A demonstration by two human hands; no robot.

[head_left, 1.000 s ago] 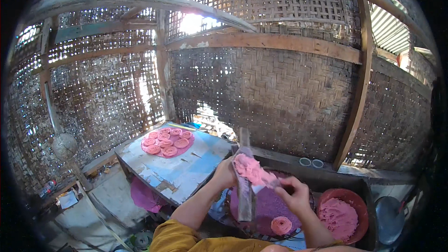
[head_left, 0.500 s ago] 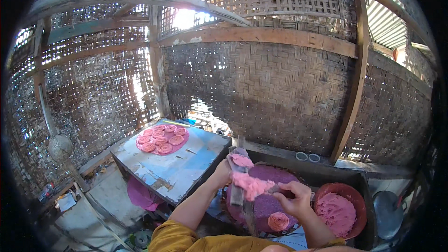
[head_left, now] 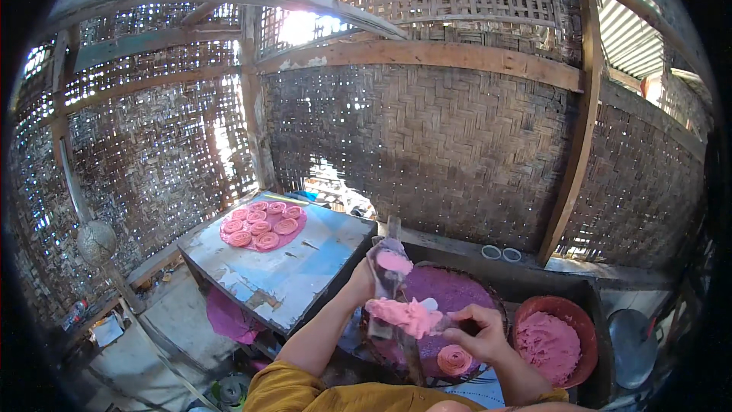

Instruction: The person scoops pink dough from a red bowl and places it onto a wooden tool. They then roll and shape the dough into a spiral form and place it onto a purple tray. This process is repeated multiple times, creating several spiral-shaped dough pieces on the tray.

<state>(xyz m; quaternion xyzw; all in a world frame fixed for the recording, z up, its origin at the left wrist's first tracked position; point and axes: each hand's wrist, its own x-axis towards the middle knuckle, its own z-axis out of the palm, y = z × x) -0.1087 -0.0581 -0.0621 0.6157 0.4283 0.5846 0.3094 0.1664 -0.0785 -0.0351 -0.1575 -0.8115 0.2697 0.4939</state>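
My left hand (head_left: 358, 284) grips a narrow upright wooden press-like tool (head_left: 389, 267), with pink dough in its upper opening. My right hand (head_left: 484, 334) holds a flat tool, partly hidden, loaded with a lump of pink dough (head_left: 404, 314) across the press's lower part. Beneath both hands is a round tray with a purple sheet (head_left: 446, 290), where one coiled pink rosette (head_left: 454, 359) lies near my right wrist. To the right a red bowl (head_left: 579, 320) holds a mass of pink dough (head_left: 545, 347).
A worn table (head_left: 305, 282) at the left bears several pink rosettes (head_left: 258, 225) on a round sheet. A dark trough edge (head_left: 602, 343) surrounds the tray and bowl. Two small rings (head_left: 501, 252) sit on a back ledge; a metal pan (head_left: 633, 351) is far right. Woven walls (head_left: 419, 145) enclose the space.
The pink dough on my right hand's tool has moved down the press, leaving a separate portion showing in the upper opening. The view has also shifted slightly.
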